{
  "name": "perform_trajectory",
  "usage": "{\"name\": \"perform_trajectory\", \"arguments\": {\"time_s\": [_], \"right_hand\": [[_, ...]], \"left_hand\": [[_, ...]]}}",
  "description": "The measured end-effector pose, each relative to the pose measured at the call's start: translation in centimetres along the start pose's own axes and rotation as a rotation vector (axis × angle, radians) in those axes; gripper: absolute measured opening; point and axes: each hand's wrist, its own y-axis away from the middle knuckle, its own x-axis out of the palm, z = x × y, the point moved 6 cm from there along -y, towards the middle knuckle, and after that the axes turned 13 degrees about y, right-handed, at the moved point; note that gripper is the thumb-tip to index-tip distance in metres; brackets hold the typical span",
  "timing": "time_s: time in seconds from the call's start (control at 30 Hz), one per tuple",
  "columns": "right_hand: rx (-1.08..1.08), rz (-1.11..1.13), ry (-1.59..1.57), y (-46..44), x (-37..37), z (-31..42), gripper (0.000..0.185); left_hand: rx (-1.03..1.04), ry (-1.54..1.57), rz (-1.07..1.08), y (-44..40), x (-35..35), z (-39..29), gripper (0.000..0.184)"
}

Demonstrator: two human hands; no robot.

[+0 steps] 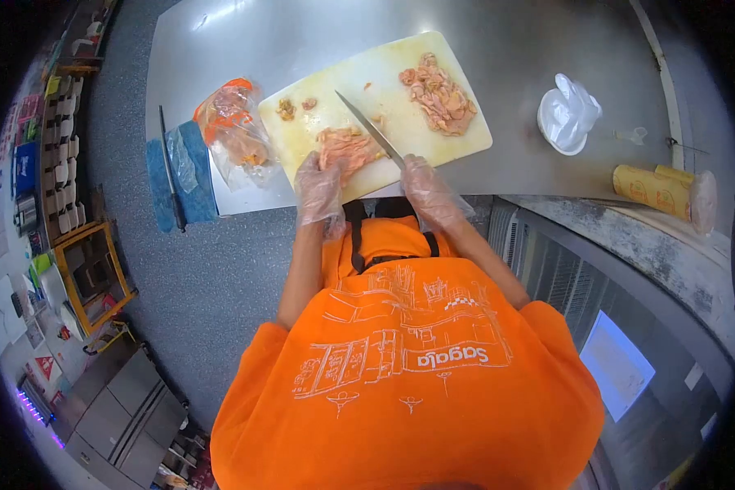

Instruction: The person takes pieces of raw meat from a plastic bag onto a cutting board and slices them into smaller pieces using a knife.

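Note:
My right hand [429, 189], in a clear plastic glove, is closed round the handle of a long knife [369, 124]. The blade slants up and to the left over a white cutting board [335, 86], passing beside sliced raw chicken [349, 149]. Also gloved, my left hand [318, 192] grips the near left side of that chicken at the board's front edge; its fingertips are partly hidden. A larger pile of cut chicken [441, 98] lies on the board's right part. Small scraps [287, 109] sit near its left corner.
Left of the board lies a clear plastic bag [235, 135] with raw meat inside. A sharpening steel [170, 167] rests on a blue cloth [194, 181]. A white bowl with plastic [565, 118] and yellow rolls [657, 192] are on the steel table [531, 49] to the right.

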Motion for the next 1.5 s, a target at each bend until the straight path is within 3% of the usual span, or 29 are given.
{"name": "perform_trajectory", "arguments": {"time_s": [0.17, 0.33, 0.43, 0.53, 0.63, 0.73, 0.83, 0.93, 1.03, 1.13, 1.23, 1.33, 1.43, 1.5], "right_hand": [[-0.028, 0.083, 0.156, 0.1, -0.3, 1.1, 0.015], [0.078, 0.187, 0.105, -0.1, -0.4, 0.5, 0.015], [0.057, 0.149, 0.111, -0.1, -0.2, 0.5, 0.017], [0.054, 0.119, 0.096, -0.4, 0.2, 0.3, 0.017], [0.005, -0.004, 0.075, -0.4, -0.4, 0.6, 0.017], [-0.029, -0.072, 0.072, -0.4, -0.1, 0.4, 0.016], [0.013, -0.023, 0.074, -0.2, -0.7, 0.4, 0.017], [0.016, -0.071, -0.02, -0.7, -1.3, -0.6, 0.024], [0.065, -0.15, -0.052, 1.2, -0.7, -2.7, 0.032], [0.135, -0.067, -0.084, 1.6, -0.6, -5.0, 0.039], [0.204, 0.045, -0.157, 2.3, -1.3, -5.3, 0.042], [0.237, 0.096, -0.205, 2.8, -1.8, -4.8, 0.043], [0.232, 0.108, -0.199, 3.1, -1.7, -4.2, 0.041], [0.192, 0.096, -0.204, 3.1, -1.9, -3.2, 0.038]], "left_hand": [[0.028, -0.036, -0.086, 0.6, -2.9, -0.5, 0.014], [0.023, 0.025, -0.114, -0.4, -4.2, 0.2, 0.017], [0.109, -0.425, -0.201, 0.1, -3.5, -2.9, 0.026], [0.986, -1.002, -0.222, 1.8, 0.8, -8.7, 0.031], [0.891, -0.839, 0.235, 0.1, 3.7, -6.2, 0.021], [0.687, -1.196, 0.41, -1.9, 6.3, -5.7, 0.015], [0.703, -1.463, 0.391, -3.2, 7.2, -3.8, 0.019], [0.598, -1.067, 0.402, -3.7, 5.2, -5.3, 0.025], [0.241, -0.656, 0.093, -3.0, 2.1, -7.7, 0.032], [0.327, -0.322, -0.052, -5.7, -2.5, -6.4, 0.036], [0.48, -0.152, -0.058, -5.3, -4.7, -7.8, 0.029], [0.639, -0.218, -0.161, -3.3, -5.2, -10.1, 0.022], [0.682, -0.072, -0.163, -2.1, -5.3, -11.5, 0.02], [0.708, -0.232, -0.197, -2.3, -5.5, -11.6, 0.028]]}}
